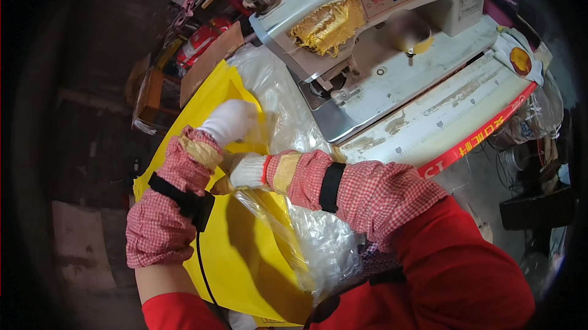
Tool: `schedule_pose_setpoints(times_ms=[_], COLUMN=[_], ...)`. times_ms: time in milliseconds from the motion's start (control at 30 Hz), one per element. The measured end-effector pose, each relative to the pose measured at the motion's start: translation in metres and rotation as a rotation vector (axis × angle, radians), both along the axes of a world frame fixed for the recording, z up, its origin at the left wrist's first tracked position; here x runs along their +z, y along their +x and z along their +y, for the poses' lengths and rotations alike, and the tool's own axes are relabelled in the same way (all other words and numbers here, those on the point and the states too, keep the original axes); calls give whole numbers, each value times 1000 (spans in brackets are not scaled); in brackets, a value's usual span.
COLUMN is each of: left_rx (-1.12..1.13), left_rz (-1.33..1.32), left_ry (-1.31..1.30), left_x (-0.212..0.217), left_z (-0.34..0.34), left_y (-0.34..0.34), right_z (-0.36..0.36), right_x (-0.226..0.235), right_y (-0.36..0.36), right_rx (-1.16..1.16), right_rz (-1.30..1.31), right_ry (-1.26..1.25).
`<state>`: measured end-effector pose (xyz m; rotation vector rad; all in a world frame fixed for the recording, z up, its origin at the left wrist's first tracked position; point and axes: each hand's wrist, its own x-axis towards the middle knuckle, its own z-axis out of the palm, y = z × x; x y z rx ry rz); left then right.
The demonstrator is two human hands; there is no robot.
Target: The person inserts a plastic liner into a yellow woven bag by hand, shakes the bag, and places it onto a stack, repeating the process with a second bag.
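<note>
A large yellow sheet (245, 269), woven-looking and possibly a flat sack, lies in folds down the left of the sewing machine (392, 36). My left hand (231, 122), in a white glove, rests over its upper part. Motion smears those fingers. Just below and to the right, my right hand (246, 171) has its gloved fingers curled at a raised fold of the yellow sheet, seemingly gripping it. Clear plastic film (318, 232) spreads beneath and beside the sheet, reaching up to the machine bed.
A frayed yellow cloth pad (331, 24) is stuck to the machine head. On the bed sits a yellow ring-shaped thing (415, 39). A red printed strip (471, 140) edges the table front. Cardboard boxes (153, 94) stand far left; a dark box (539, 207) is at right.
</note>
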<state>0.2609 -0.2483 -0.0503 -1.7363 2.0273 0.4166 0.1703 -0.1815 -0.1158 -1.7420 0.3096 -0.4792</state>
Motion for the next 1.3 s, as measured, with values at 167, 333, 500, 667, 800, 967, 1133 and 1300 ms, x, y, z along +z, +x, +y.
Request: schedule_pose_setpoints(times_ms=[167,333,500,667,800,967,1133,1300], left_rx=[-94,-358,86,-219,-346,-35,71,88], left_rz=[-589,-697,-482,-878,-852,-561,-501,-471], left_ry=[-748,-1053,-728,-982,-939,-842,-804,-836], left_x=[9,0,38,147,189,186,191,192], left_z=[-15,-40,-38,-32,-20,2,17,19], left_y=[16,30,19,-6,-29,-54,-63,-70], right_z=[4,3,34,149,220,185,129,103], right_x=[4,4,6,9,-40,-101,-42,9], right_y=[-1,6,-1,-25,-47,-114,-235,-296], right_rx=[7,50,124,607,797,564,51,-247], right_rz=[103,181,215,209,82,482,524,966], right_ry=[82,-72,99,-299,-651,-517,-264,-350])
